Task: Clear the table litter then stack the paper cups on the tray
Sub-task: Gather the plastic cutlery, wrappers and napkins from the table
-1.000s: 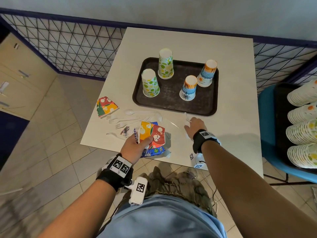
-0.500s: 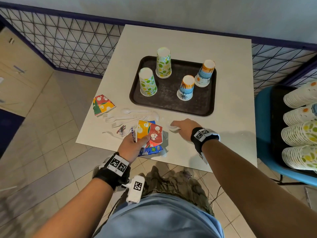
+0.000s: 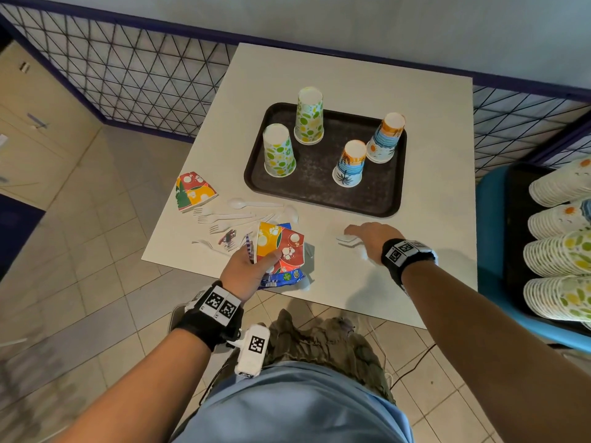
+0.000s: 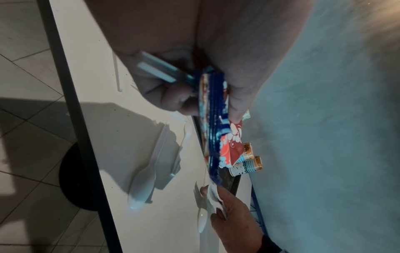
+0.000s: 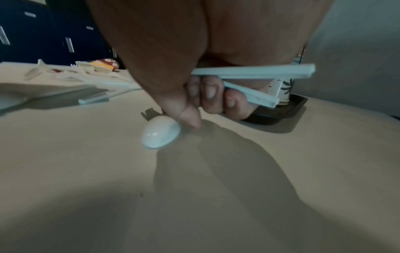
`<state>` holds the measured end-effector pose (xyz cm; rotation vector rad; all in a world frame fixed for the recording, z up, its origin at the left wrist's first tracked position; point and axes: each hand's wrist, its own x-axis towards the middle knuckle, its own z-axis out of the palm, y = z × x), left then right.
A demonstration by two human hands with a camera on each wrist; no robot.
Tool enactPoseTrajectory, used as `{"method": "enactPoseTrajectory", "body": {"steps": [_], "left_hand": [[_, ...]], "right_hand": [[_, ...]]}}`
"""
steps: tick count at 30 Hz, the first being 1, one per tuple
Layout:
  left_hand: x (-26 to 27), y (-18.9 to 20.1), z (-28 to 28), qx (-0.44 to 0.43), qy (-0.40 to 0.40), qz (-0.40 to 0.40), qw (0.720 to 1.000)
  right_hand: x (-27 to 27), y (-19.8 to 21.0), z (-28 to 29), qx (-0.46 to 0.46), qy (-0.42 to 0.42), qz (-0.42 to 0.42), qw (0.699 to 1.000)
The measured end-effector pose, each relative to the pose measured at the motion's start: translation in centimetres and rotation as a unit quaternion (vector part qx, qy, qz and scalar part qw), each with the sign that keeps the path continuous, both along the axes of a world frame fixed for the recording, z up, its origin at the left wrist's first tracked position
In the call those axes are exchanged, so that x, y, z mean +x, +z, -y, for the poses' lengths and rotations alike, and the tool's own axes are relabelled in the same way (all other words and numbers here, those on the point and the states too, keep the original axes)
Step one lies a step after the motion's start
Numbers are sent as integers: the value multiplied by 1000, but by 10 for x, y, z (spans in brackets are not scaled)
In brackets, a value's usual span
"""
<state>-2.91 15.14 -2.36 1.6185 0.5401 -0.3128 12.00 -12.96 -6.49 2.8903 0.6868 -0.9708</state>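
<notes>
plastic cutlery [image 5: 249,73]: thin white handles, gripped by right hand [image 3: 372,239], now nearer the table edge
flattened cups [image 3: 279,247]: glossy, creased, perhaps with wrappers, pinched in left hand [image 3: 244,270]

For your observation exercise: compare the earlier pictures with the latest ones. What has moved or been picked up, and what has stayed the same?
The right hand slid leftward along the table, from near the tray toward the litter, and now holds white plastic cutlery, its thumb by a spoon. The left hand keeps gripping the flattened cup and wrappers. Four cups on the tray, the loose forks and the other crushed cup are unmoved.
</notes>
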Motion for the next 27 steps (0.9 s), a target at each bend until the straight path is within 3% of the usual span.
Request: {"method": "enactPoseTrajectory", "body": {"steps": [11, 15, 19, 22, 27], "left_hand": [[0, -2, 1, -7, 2, -4, 1000], [4, 0, 2, -9, 4, 3, 1000], [6, 2, 4, -7, -3, 7, 1000], [8, 1, 5, -3, -2, 6, 1000], [13, 0, 15, -61, 26, -1, 998]], "right_hand": [[-11, -9, 2, -25, 50, 44, 997], [-30, -14, 6, 13, -19, 53, 998], [-51, -18, 7, 145, -139, 84, 976], [-60, 10, -13, 230, -203, 70, 949], [-71, 79, -62, 302, -183, 43, 935]]}}
